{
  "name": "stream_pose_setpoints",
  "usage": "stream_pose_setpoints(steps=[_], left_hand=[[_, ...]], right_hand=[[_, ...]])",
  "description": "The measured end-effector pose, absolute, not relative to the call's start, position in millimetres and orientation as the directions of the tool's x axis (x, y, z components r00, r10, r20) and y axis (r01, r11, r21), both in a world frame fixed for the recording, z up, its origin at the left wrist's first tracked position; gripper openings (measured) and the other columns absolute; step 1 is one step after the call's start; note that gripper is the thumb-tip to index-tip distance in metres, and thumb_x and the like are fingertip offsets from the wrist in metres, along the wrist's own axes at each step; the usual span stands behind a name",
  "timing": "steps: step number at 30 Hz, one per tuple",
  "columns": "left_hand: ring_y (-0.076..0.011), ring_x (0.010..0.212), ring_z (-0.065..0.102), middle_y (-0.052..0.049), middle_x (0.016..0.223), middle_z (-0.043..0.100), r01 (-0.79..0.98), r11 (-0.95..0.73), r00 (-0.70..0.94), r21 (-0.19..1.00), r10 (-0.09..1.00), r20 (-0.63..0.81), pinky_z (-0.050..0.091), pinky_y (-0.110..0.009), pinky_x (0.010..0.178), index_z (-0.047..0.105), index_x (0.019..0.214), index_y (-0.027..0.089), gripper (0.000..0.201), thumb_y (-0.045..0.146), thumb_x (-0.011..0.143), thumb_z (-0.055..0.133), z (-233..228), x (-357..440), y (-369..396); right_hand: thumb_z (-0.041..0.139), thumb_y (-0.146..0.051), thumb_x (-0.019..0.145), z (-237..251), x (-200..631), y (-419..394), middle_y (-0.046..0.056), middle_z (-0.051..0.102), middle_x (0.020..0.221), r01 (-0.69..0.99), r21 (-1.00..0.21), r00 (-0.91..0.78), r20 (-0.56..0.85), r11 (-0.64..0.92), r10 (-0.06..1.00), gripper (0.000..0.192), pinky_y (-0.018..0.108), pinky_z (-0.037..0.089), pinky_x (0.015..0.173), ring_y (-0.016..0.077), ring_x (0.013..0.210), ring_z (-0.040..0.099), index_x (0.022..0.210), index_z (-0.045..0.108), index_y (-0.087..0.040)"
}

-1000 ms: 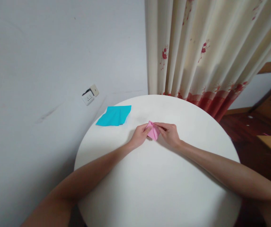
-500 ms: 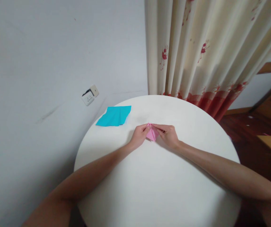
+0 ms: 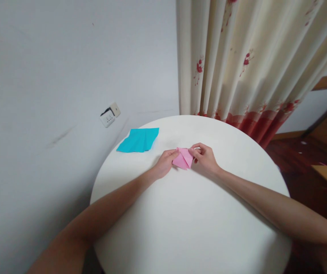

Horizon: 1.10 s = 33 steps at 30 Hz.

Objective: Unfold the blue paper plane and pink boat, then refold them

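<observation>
A small folded pink paper [image 3: 182, 158] lies on the round white table [image 3: 186, 220], a little above the middle of the frame, between the two hands. The left hand [image 3: 165, 163] meets it from the left, fingertips pinching its left corner; the right hand [image 3: 204, 158] meets it from the right, thumb and forefinger pinching its upper right edge with the other fingers curled. Both hands touch the paper, and neither is clearly the nearer. The paper's long axis runs roughly left to right across the frame, from one hand to the other, with a point turned toward the lower edge of the frame.

A sheet of blue paper [image 3: 138, 139], creased, lies flat near the table's upper-left rim, well apart from the hands. A wall socket [image 3: 109, 114] sits on the grey wall [image 3: 51, 76] farther to the upper left; a cream curtain with red print [image 3: 249, 61] fills the upper right.

Hidden or unclear: the undersides of both hands, the parts of the pink paper beneath the fingertips, and the number of its layers. The forearms are cut off by the lower edge of the frame.
</observation>
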<state>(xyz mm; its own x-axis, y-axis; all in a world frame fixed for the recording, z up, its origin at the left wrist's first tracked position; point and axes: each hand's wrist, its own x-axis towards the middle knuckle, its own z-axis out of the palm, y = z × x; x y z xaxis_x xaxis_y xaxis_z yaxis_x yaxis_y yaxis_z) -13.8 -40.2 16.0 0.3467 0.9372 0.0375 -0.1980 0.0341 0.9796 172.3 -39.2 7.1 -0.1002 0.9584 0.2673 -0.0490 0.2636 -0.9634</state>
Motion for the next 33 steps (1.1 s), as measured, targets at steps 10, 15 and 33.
stream_pose_setpoints(steps=[10, 15, 33], left_hand=[[-0.0169, 0.066, 0.065, -0.01, 0.085, 0.07, -0.276, 0.084, 0.389, 0.957, 0.921, 0.032, 0.053, -0.026, 0.055, 0.067, 0.107, 0.009, 0.052, 0.054, 0.081, 0.071, 21.1, -14.9, -40.9], [-0.0155, 0.07, 0.064, -0.01, 0.091, 0.071, -0.204, 0.017, 0.357, 0.979, 0.932, 0.058, 0.052, -0.024, 0.058, 0.065, 0.112, 0.012, 0.054, 0.055, 0.08, 0.072, 17.0, -14.9, -39.8], [-0.0143, 0.054, 0.066, 0.0, 0.07, 0.07, -0.014, -0.221, 0.284, 0.975, 0.934, 0.216, 0.053, -0.023, 0.053, 0.044, 0.124, 0.017, 0.059, 0.051, 0.083, 0.07, 17.0, -18.0, -39.1]], right_hand=[[0.069, -0.046, 0.081, 10.6, 169.4, -47.3, -0.001, 0.063, 0.063, -0.033, -0.932, -0.119, 0.363, 0.362, 0.924, 0.031, 0.024, 0.043, 0.049, 0.0128, 0.055, 0.055, 0.093, 0.068, -0.017], [0.073, -0.044, 0.079, 12.8, 168.2, -48.2, 0.003, 0.068, 0.067, -0.04, -0.926, -0.012, 0.377, 0.376, 0.926, 0.028, 0.027, 0.047, 0.052, 0.0145, 0.056, 0.059, 0.083, 0.069, -0.017], [0.072, -0.036, 0.077, 8.5, 173.5, -38.0, -0.001, 0.063, 0.06, -0.111, -0.932, -0.016, 0.349, 0.346, 0.937, 0.02, 0.026, 0.05, 0.049, 0.0138, 0.052, 0.059, 0.08, 0.062, -0.018]])
